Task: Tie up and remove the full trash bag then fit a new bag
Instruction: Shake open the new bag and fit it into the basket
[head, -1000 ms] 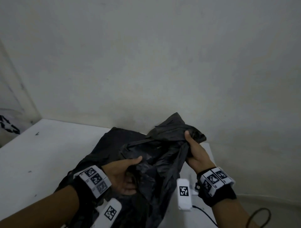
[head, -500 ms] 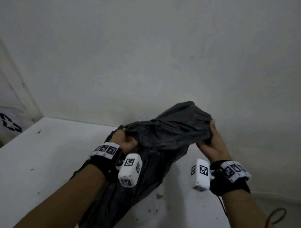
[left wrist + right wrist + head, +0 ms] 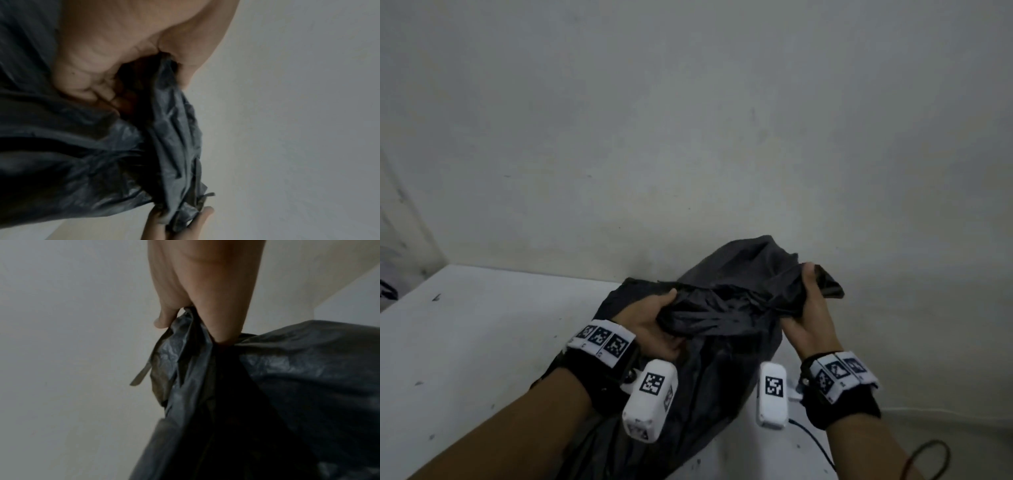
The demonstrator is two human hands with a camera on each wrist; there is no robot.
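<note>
A crumpled black trash bag point(image 3: 722, 346) hangs between both hands over a white surface point(image 3: 482, 342), its lower part trailing down toward me. My left hand point(image 3: 654, 322) grips a bunched fold of the bag's upper edge, fingers curled under the plastic point(image 3: 127, 146). My right hand point(image 3: 808, 308) grips the other side of that edge, the plastic point(image 3: 287, 378) gathered between thumb and fingers, with a corner sticking out past it. The bag's top bulges up between the hands. What the bag holds cannot be seen.
A plain pale wall point(image 3: 688, 137) stands close behind the white surface. A dark cable point(image 3: 928, 455) loops at the lower right, off the surface's right edge. A printed white thing point(image 3: 388, 291) shows at the far left edge.
Both hands have shifted their grip along the bag's edge and come lower and closer together. The stretched top of the bag has slackened into a bunched fold between them.
</note>
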